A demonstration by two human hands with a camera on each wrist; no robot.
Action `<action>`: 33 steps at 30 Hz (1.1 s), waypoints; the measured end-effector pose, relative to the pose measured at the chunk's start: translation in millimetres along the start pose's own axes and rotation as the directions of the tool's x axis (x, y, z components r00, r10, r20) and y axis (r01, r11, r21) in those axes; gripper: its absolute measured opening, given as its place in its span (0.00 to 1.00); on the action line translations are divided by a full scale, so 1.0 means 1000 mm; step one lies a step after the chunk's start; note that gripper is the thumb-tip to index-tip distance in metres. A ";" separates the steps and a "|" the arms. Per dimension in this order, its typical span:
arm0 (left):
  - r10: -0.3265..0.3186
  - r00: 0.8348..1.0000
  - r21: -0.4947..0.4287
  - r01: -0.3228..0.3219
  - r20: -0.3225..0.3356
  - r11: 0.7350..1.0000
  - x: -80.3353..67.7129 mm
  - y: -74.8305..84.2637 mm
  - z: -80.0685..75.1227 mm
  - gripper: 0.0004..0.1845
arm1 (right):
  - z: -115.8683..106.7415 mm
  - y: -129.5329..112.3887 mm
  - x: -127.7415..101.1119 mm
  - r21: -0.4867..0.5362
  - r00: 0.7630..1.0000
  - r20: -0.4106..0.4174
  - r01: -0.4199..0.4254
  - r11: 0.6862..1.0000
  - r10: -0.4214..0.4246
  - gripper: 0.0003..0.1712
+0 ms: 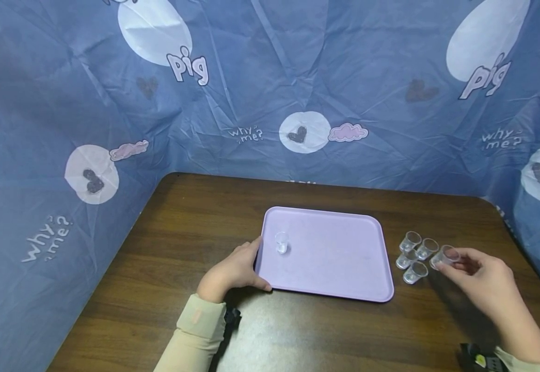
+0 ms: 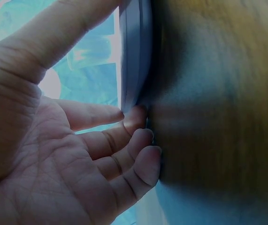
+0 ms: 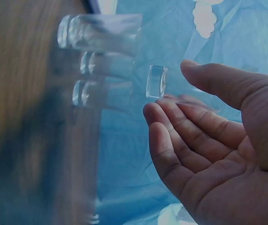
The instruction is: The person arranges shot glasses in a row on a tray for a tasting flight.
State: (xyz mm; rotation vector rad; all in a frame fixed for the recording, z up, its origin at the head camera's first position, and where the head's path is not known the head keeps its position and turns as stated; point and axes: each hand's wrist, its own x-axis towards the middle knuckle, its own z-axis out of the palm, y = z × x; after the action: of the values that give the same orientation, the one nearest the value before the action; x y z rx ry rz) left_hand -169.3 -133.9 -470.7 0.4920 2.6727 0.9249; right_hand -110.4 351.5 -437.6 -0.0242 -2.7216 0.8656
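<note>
A lilac tray point(image 1: 335, 268) lies on the brown table point(image 1: 181, 217). One small clear cup point(image 1: 281, 242) stands upright near the tray's left edge. My left hand point(image 1: 257, 263) rests on the table against the tray's near-left corner; in the left wrist view the fingertips point(image 2: 141, 119) touch the tray rim point(image 2: 134, 56) and the thumb lies straight along it. Right of the tray, my right hand point(image 1: 444, 262) pinches another small clear cup point(image 1: 446, 253) between thumb and fingertips point(image 3: 155, 110), lifted just above the table. The right wrist view shows that cup point(image 3: 157, 80) tipped on its side.
Several more clear cups point(image 1: 414, 253) stand clustered on the table just right of the tray, next to the held one; they also show in the right wrist view point(image 3: 101, 30). A blue printed sheet point(image 1: 298, 77) walls the table at the back and both sides.
</note>
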 end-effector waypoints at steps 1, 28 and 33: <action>0.001 1.000 0.001 -0.001 0.001 1.000 0.000 0.000 0.000 0.66 | 0.000 -0.003 0.000 0.005 1.000 0.000 0.006 1.000 -0.006 0.19; 0.016 1.000 0.015 -0.016 0.000 1.000 -0.002 0.001 0.000 0.64 | 0.044 -0.082 0.016 0.122 0.983 0.108 0.135 0.983 -0.148 0.17; 0.019 1.000 0.023 -0.018 -0.008 1.000 -0.001 0.000 0.001 0.64 | 0.057 -0.092 0.020 0.134 0.975 0.119 0.173 0.976 -0.189 0.16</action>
State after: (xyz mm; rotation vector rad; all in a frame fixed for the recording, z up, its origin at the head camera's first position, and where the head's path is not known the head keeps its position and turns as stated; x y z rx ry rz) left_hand -168.6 -133.7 -471.0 0.5200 2.6935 0.9040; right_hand -138.6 246.4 -424.3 0.3132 -2.7294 1.0106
